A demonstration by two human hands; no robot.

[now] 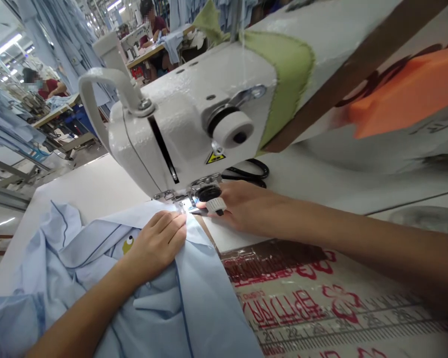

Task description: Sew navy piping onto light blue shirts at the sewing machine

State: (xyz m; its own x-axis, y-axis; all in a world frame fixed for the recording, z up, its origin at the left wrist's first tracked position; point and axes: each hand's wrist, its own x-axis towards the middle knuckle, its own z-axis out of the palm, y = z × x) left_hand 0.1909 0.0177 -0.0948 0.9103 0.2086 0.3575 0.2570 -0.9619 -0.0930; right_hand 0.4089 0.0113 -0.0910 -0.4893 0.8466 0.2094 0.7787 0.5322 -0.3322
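Right forearm [339, 226] stretches over the bench [85, 189], right hand [239, 209] by the presser foot [179, 199], can't tell if that grip's holding anything. Left hand [157, 246] lies flat and open on a pale blue shirt [194, 308].

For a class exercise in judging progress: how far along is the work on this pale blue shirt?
Done: navy piping already edges the shirt. In hand: the left hand flattens cloth at the presser foot, the right hand beside it. Left: most cloth lies before the foot; remaining stitching cannot be told.
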